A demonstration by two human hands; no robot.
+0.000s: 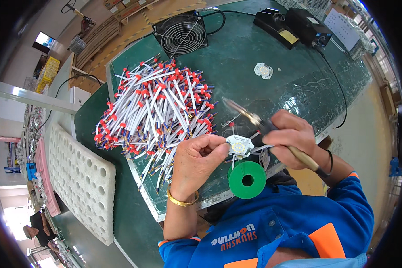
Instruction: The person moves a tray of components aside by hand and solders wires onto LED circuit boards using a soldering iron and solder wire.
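Observation:
Pinched between the thumb and fingers of my left hand [198, 158] is a small white LED board [240, 146] with yellowish dots in its middle. My right hand [295, 138] is wrapped round a soldering iron [264, 127], whose tip points up and left, above the board and apart from it. Just below the board stands a green spool [247, 180], with thin wire running up from it. White wire ends show behind the board. Left of my hands lies a large heap of white wires [161, 105] with red clips and dark blue ends.
Another LED board [263, 70] lies on the green tabletop [236, 49]. A black fan [182, 35] stands at the far edge, and a black soldering station [308, 27] at the far right, its cable curving down. A white foam tray [82, 178] with round holes sits at left.

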